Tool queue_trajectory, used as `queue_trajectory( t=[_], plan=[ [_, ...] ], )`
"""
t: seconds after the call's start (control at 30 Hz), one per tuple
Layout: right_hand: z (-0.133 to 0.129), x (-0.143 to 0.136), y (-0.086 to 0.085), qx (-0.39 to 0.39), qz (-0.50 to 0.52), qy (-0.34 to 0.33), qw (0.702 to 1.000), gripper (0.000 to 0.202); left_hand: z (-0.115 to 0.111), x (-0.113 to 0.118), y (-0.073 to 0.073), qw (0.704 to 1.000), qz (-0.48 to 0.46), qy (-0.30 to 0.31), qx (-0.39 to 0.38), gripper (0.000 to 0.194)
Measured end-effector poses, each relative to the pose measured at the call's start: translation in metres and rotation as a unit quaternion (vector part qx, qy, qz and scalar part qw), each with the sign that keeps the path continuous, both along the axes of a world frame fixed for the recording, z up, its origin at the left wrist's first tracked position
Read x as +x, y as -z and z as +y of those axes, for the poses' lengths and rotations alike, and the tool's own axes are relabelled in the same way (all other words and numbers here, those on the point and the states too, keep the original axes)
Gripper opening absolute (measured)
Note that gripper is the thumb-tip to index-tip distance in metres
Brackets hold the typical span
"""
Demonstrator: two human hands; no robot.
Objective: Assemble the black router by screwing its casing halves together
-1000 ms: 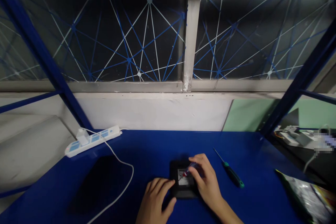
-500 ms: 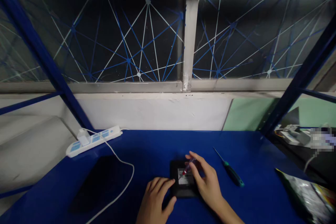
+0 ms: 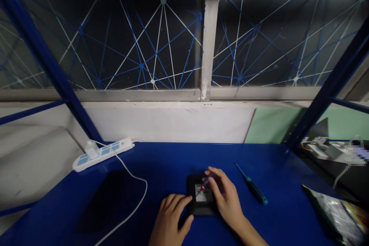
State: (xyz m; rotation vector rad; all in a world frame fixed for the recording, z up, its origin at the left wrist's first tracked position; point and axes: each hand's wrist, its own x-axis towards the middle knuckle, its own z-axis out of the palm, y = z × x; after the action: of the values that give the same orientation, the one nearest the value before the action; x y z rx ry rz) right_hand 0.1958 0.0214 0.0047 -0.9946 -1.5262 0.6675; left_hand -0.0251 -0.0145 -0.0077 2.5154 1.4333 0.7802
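On the blue table lies a flat black device (image 3: 201, 210) with a white printed label (image 3: 204, 196) on its upper face. My left hand (image 3: 173, 215) steadies it from the left, index fingertip on its left edge and thumb near the lower left corner. Between thumb and fingers of my right hand (image 3: 229, 196) is a small screwdriver (image 3: 205, 184) with a see-through purplish handle and a red collar. Tilted, it points down and left toward the label; whether its tip touches cannot be made out. My right hand covers the device's right side.
A larger screwdriver (image 3: 255, 190) with a green and black handle lies to the right. Left are a white power strip (image 3: 103, 154), its cable (image 3: 141, 179) and a dark flat object (image 3: 100, 203). A silvery bag (image 3: 337, 215) lies at the far right. Blue posts (image 3: 83, 117) flank the table.
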Motion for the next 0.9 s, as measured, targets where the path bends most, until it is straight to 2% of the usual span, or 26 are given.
queue_trajectory(
  t=[0.1, 0.37, 0.7, 0.9],
  plan=[
    [-0.0007, 0.0008, -0.0001, -0.028, 0.006, -0.012, 1.000, 0.027, 0.0001, -0.0009, 0.0027, 1.000, 0.000, 0.000, -0.002, 0.042],
    [0.0006, 0.0051, -0.0058, 0.052, -0.075, 0.036, 0.995, 0.020, 0.0020, -0.0030, 0.0047, 1.000, 0.001, 0.008, -0.001, 0.041],
    [0.0012, 0.0037, -0.0064, 0.056, -0.070, 0.030, 0.996, 0.016, 0.0013, -0.0024, 0.0063, 1.000, -0.001, 0.006, 0.005, 0.042],
    [0.0030, 0.0050, -0.0066, 0.086, -0.061, 0.055, 0.993, 0.008, 0.0028, -0.0036, 0.0081, 1.000, -0.004, 0.008, -0.006, 0.042]
  ],
)
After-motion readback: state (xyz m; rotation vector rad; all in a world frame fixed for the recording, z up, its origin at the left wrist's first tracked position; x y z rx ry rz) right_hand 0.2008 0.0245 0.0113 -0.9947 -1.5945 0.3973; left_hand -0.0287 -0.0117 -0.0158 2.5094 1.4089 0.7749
